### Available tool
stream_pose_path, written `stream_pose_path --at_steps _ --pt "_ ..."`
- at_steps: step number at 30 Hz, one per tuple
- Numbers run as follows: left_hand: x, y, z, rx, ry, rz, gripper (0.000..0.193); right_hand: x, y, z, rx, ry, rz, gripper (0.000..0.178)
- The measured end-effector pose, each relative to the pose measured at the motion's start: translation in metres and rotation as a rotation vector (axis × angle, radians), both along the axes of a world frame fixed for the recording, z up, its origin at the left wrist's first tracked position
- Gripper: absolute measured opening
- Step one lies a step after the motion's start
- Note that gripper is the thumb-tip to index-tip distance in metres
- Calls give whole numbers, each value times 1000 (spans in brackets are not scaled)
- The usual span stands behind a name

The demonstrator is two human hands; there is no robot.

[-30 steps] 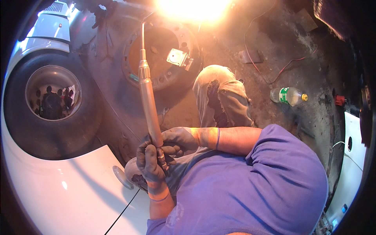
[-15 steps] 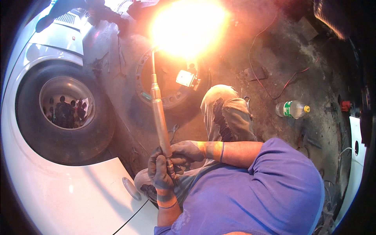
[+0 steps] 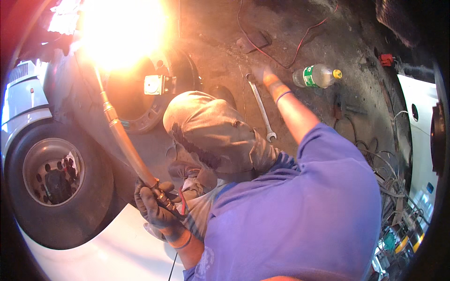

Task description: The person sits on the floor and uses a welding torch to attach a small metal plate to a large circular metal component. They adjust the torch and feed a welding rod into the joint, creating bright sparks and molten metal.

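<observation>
In my gloved left hand (image 3: 157, 206) is a lit gas torch (image 3: 129, 147), gripped near its valve end and slanting up to the left. A very bright flame (image 3: 122, 33) at its tip hides what lies behind it. My right arm is stretched out over the floor. My gloved right hand (image 3: 261, 74) is at the upper end of a combination wrench (image 3: 260, 108); glare and the dark floor blur its fingers, so I cannot tell if they grip it. Beyond my knee lies a round metal ring (image 3: 140, 122), with a small square metal part (image 3: 157, 85) at it.
A big tyre (image 3: 96, 206) in a white vehicle body (image 3: 108, 246) stands at the left. On the floor to the right are a clear plastic bottle (image 3: 323, 76) with a yellow cap, a red wire (image 3: 300, 47) and a flat metal piece (image 3: 253, 42). Tangled cables (image 3: 391, 187) lie farther right.
My right hand has left the torch and reached out to the wrench on the floor. The view has shifted to the right; the torch stays lit in my left hand.
</observation>
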State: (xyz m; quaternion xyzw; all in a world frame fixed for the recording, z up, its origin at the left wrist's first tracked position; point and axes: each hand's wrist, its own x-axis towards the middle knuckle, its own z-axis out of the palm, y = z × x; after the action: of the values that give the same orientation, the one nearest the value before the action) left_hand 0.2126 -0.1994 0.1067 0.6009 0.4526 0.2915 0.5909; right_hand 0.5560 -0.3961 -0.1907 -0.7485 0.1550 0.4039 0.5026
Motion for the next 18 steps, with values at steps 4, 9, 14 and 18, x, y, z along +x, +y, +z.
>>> stream_pose_path --at_steps 4,9,14,18 --pt "16 -6 -6 -152 70 55 27 -51 4 -179 -588 -131 298 44" --pt "37 -15 -8 -224 155 105 21 -93 34 -113 -671 -90 468 43" --pt "42 -5 -16 -201 211 127 21 -104 28 -135 -738 -91 573 44" --pt "41 1 -19 -205 178 108 24 -104 26 -141 -744 -74 386 44"
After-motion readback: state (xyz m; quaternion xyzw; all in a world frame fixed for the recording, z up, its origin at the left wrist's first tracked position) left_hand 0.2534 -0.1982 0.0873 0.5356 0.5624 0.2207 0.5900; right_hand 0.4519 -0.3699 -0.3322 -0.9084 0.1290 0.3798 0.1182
